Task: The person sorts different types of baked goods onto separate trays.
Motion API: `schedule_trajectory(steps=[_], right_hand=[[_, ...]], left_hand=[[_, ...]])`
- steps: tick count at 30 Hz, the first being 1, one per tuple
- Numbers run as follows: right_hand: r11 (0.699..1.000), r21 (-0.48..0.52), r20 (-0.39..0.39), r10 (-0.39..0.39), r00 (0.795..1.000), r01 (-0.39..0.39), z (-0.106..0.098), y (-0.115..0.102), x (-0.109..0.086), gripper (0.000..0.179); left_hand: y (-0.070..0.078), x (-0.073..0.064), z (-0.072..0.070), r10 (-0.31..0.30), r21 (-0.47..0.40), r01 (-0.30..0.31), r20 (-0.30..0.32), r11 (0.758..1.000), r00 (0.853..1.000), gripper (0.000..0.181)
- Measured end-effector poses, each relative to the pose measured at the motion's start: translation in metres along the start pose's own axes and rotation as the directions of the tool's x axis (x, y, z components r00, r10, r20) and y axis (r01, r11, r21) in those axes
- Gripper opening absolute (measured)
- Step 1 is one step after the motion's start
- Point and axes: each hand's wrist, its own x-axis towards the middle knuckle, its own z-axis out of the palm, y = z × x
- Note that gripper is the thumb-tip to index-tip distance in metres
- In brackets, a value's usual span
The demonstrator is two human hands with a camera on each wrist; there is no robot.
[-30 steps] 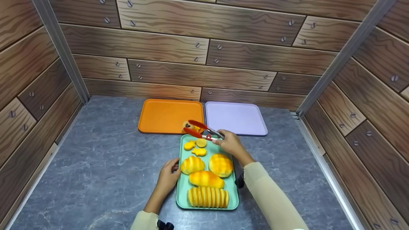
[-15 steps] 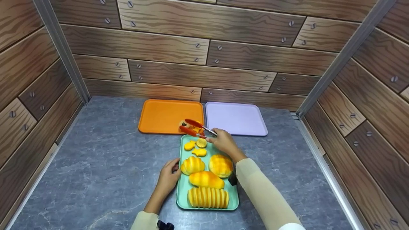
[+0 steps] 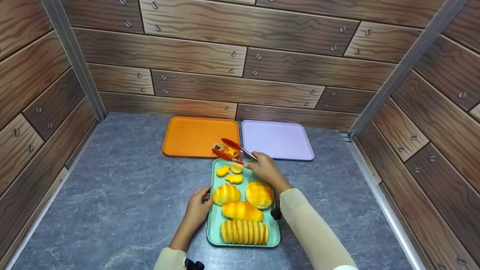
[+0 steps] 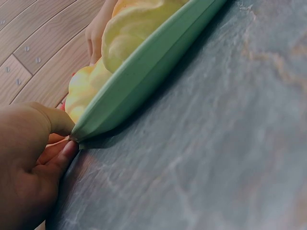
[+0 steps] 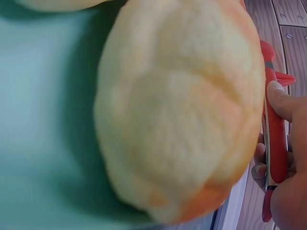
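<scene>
My right hand [image 3: 265,167] holds red-tipped tongs [image 3: 245,153] over the front right corner of the orange tray [image 3: 191,137]. The tong tips stand apart there. A small yellow star-shaped piece [image 3: 231,151] shows between the arms, and a round tan piece with a dark mark [image 3: 218,146] lies by the tips. My left hand [image 3: 198,204] is at the left side of the green tray [image 3: 213,236]; in the left wrist view, its thumb and finger pinch the tray's rim [image 4: 91,127]. The right wrist view shows a round bread [image 5: 177,115] covering part of the tongs.
On the green tray lie a sliced loaf [image 3: 244,232], a long bread [image 3: 243,211], a striped roll [image 3: 226,194], a scored round bun [image 3: 259,194], and small yellow pieces [image 3: 234,179]. A lilac tray [image 3: 277,139] stands right of the orange one. Wood-patterned walls [image 3: 195,86] enclose the table.
My right hand and tongs have shifted a little left, then slightly back right. The tong tips are now wider apart. My left hand and the green tray have stayed put.
</scene>
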Motion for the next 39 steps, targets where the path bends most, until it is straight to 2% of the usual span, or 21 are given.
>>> schedule_trajectory(steps=[7,14,24,31,39], right_hand=[[0.998,-0.035,-0.051,-0.044,0.998,0.043,-0.011,0.012,-0.016,0.044],[1.0,-0.012,-0.063,0.016,0.998,-0.017,-0.025,0.026,-0.037,0.053],[1.0,0.008,-0.085,-0.028,0.996,0.029,-0.032,0.048,-0.065,0.055],[0.999,0.036,-0.072,-0.012,0.997,0.014,-0.034,0.058,-0.074,0.057],[1.0,-0.022,-0.037,-0.007,0.999,0.006,-0.044,0.066,-0.077,0.058]], left_hand=[[0.001,0.0,0.0,-0.008,0.002,0.008,-0.008,1.0,1.0,0.043],[0.0,0.001,0.0,-0.005,0.009,0.005,-0.005,1.0,1.0,0.043],[0.001,0.001,-0.002,-0.016,0.012,0.016,-0.003,1.0,1.0,0.044],[0.001,0.002,-0.001,-0.03,-0.007,0.03,-0.008,1.0,1.0,0.044],[0.001,0.001,0.0,-0.03,0.007,0.03,-0.004,1.0,1.0,0.044]])
